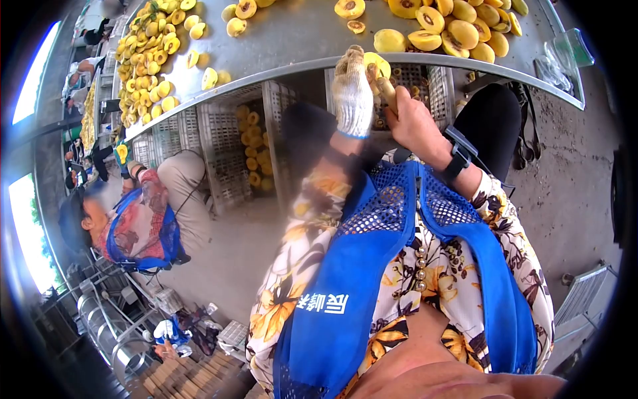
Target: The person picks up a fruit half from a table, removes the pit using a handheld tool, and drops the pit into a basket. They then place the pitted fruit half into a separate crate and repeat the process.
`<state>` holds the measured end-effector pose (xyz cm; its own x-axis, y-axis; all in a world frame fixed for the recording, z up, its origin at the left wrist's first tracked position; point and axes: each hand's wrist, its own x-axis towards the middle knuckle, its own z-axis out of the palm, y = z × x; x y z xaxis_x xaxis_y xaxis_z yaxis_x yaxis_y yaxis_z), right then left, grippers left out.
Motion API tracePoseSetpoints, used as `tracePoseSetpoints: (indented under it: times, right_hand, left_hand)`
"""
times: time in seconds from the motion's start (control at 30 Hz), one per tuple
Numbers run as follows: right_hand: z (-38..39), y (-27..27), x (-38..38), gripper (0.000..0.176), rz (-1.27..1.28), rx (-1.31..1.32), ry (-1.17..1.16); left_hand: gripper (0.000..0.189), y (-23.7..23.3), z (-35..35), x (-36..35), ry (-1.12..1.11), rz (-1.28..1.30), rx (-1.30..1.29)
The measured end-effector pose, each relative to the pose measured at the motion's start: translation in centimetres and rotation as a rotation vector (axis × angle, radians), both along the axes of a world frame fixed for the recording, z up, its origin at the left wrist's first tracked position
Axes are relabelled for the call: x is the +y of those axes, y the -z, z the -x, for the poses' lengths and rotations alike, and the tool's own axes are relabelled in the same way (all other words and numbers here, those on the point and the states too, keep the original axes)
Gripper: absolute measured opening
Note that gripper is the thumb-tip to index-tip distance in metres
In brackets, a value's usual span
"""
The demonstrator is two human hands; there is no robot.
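Note:
My left hand (352,93), in a white knit glove, is closed around a halved yellow fruit (377,65) just over the metal table's near edge. My bare right hand (415,123) grips the wooden handle of a tool (387,92), whose tip is at the fruit and hidden from view. Beyond my hands, a pile of halved yellow fruit (462,30) lies on the metal table (279,40). Below them, a crate (438,83) under the table's edge holds more pieces.
A large heap of fruit halves (149,60) covers the table's left end. Plastic crates (222,146) stand beneath it, one with fruit inside. A co-worker (143,226) sits at the left. A clear container (571,50) is at the table's right corner.

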<state>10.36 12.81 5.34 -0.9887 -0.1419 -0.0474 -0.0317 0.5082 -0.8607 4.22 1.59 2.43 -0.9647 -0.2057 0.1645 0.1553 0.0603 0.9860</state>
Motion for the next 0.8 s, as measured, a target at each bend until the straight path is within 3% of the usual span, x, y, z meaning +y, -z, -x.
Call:
tracePoseSetpoints:
  times: [0.1, 0.2, 0.27, 0.33, 0.4, 0.43, 0.53, 0.63, 0.67, 0.73, 0.77, 0.8]
  right_hand:
    - [-0.1, 0.2, -0.2, 0.019, 0.012, -0.076, -0.018]
    - [0.3, 0.9, -0.3, 0.016, 0.051, -0.199, -0.025]
    - [0.7, 1.4, -0.2, 0.015, 0.200, -0.284, -0.028]
    - [0.7, 1.2, -0.4, 0.013, 0.348, -0.385, 0.004]
    - [0.4, 2.8, -1.2, 0.012, 0.342, -0.256, -0.022]
    - [0.1, 3.5, -1.6, 0.012, 0.339, -0.196, -0.035]
    - [-0.3, 2.0, -2.0, 0.009, 0.422, -0.370, -0.072]
    - [-0.3, 2.7, -2.2, 0.008, 0.467, -0.472, -0.049]
    - [-0.3, 3.0, -2.3, 0.008, 0.473, -0.489, -0.039]
    - [-0.3, 2.0, -2.1, 0.008, 0.555, -0.611, -0.049]
    - [-0.3, 1.6, -2.1, 0.009, 0.597, -0.674, -0.054]
    - [-0.3, 1.8, -2.1, 0.009, 0.602, -0.683, -0.048]
  left_hand:
    - [0.030, 1.2, 1.3, -2.2, 0.244, 0.120, 0.059]
    - [0.025, 1.2, 2.7, -4.2, 0.516, 0.193, -0.095]
    - [0.029, 1.9, 3.3, -5.1, 0.555, 0.044, -0.151]
    - [0.033, -3.1, 1.4, -4.3, 0.401, -0.412, -0.667]
    - [0.032, -0.3, 1.0, -4.0, 0.394, -0.487, -0.375]
    - [0.029, 1.0, 0.8, -3.9, 0.300, -0.506, -0.390]
    - [0.025, 2.0, 0.1, -3.0, 0.086, -0.550, -0.391]
    - [0.027, 2.1, 0.1, -2.5, 0.121, -0.250, -0.196]
    - [0.028, 3.2, 0.2, -2.8, 0.157, 0.034, -0.037]
    - [0.017, 3.1, 0.2, -2.9, 0.188, 0.270, -0.019]
    - [0.022, 3.0, 0.2, -3.0, 0.200, 0.386, -0.004]
    - [0.021, 3.2, 0.3, -2.5, 0.175, 0.237, 0.014]
